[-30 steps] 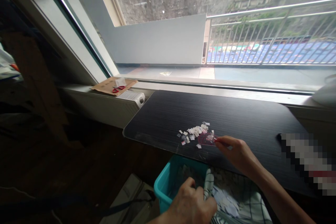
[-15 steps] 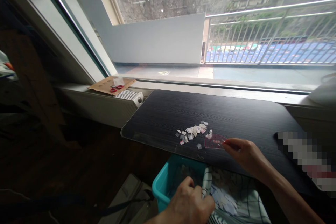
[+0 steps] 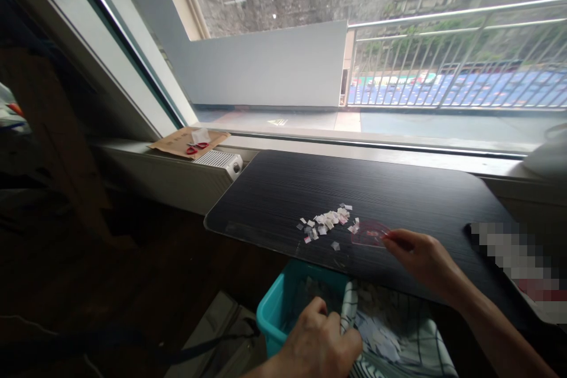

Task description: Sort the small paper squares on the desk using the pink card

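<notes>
A thin, see-through pink plastic piece (image 3: 367,235) is pinched by its right end in my right hand (image 3: 420,253). It lies low over the dark table (image 3: 274,189), its left edge close to a loose heap of small white paper scraps (image 3: 326,221). One scrap (image 3: 335,245) lies apart, nearer the table's front edge. Below that edge, my left hand (image 3: 321,333) is closed where a teal plastic bin (image 3: 271,313) meets a checked cloth bag (image 3: 423,331). Its fingers curl over the bag's folded edge; their tips are hidden. Pale scraps show inside both containers.
Red-handled scissors (image 3: 197,147) rest on a brown envelope (image 3: 170,143) on the sill at left, by a white radiator (image 3: 221,162). A dark-edged, blurred-out object (image 3: 509,266) occupies the table's right side. A large window runs behind the table.
My right hand and the pink plastic piece have shifted slightly right, away from the heap of scraps. My left hand stays where it was.
</notes>
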Tool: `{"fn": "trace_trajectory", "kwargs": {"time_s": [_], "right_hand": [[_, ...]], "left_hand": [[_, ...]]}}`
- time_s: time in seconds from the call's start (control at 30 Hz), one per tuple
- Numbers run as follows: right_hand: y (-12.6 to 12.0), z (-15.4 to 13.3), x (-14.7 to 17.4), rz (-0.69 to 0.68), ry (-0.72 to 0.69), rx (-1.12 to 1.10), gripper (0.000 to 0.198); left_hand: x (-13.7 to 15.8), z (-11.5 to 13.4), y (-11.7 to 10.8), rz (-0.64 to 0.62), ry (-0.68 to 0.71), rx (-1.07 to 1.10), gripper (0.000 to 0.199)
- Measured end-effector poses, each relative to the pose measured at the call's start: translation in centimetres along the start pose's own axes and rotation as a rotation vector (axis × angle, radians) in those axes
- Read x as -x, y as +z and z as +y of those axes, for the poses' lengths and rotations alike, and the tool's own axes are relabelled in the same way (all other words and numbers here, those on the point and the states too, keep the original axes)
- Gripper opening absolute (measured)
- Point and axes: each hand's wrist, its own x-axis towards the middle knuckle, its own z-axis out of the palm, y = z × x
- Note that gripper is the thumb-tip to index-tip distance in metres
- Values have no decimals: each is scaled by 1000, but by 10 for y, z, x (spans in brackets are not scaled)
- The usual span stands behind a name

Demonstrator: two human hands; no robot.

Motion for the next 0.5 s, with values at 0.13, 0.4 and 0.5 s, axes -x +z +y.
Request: {"fn": "trace_trajectory", "kwargs": {"time_s": [0.13,0.4,0.5], "right_hand": [[-9,30,-1,38,99,-105,34],[-1,6,-15,113,18,-7,29],[2,-7,-13,49,-41,31,25]], "left_hand": [[0,-1,-1,-11,5,5,3],[3,-2,8,74,-4,-6,3],[7,-3,12,112,-26,-2,4]]}}
